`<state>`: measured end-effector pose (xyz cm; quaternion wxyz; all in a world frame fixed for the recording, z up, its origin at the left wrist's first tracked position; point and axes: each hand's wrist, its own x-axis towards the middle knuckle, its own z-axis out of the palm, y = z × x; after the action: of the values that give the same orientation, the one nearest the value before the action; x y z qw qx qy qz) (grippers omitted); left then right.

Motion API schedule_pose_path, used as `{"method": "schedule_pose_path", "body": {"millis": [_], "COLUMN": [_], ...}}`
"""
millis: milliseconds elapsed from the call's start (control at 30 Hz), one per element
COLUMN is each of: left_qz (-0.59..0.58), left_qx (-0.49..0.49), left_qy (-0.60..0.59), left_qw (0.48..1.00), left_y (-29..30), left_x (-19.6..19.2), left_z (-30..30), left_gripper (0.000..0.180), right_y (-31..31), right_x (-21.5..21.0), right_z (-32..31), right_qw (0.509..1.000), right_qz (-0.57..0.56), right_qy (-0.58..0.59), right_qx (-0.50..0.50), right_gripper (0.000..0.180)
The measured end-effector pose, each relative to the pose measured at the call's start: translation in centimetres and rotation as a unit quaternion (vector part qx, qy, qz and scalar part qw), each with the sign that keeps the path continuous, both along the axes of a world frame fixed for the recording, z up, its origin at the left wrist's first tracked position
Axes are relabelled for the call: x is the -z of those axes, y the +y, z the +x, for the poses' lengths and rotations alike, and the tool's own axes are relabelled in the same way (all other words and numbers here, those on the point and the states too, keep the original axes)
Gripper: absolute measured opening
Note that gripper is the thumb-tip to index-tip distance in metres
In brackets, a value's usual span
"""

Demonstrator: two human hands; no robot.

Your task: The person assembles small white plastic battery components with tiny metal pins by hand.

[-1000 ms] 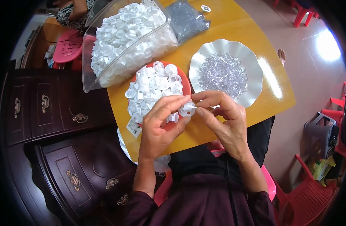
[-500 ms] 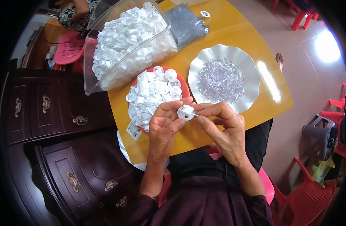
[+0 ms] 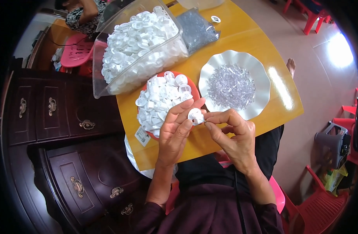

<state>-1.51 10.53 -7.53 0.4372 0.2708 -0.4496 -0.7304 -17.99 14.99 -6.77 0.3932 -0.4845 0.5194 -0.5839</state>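
My left hand is closed on a small white round plastic part with a blocky centre, gripping its edge with thumb and fingertips. Thumb and forefinger of my right hand are pinched at the part's right side, on a thin clear plastic pin that is mostly hidden by the fingertips. Just beyond the left hand, similar white parts are heaped on a red plate. Past the right hand stands a white wavy-rimmed dish with a pile of clear pins.
A large clear tub full of white parts stands at the table's far left. Beside it lie a bag of dark contents and a single white piece. Dark drawers flank the yellow table. Another person is at far left.
The white part has turned in my left hand, and its orientation differs. My right fingertips stay pinched at its side. The whole view has shifted slightly.
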Motion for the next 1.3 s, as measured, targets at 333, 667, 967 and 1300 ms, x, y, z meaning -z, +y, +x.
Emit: {"method": "schedule_pose_path", "body": {"millis": [333,667,967,1300], "left_qz": [-0.029,-0.036,-0.057,-0.104], "left_qx": [0.003,0.007,0.015,0.027], "left_qy": [-0.022,-0.019,-0.035,-0.058], "left_qw": [0.999,0.999,0.998,0.993], "left_y": [-0.11,-0.31,-0.5,-0.85], "left_x": [-0.29,-0.24,-0.07,-0.1], "left_z": [-0.18,-0.3,-0.13,0.13], "left_gripper": [0.044,0.044,0.043,0.04], "right_y": [0.1,0.06,0.11,0.21], "right_x": [-0.06,0.04,0.02,0.54], "right_z": [-0.08,-0.27,-0.54,-0.66], "right_qw": [1.0,0.999,0.996,0.995], "right_qz": [0.014,0.035,0.06,0.065], "right_qy": [0.0,-0.039,-0.07,-0.077], "right_qx": [0.002,0.001,-0.011,-0.015], "right_gripper": [0.011,0.01,0.009,0.011]}}
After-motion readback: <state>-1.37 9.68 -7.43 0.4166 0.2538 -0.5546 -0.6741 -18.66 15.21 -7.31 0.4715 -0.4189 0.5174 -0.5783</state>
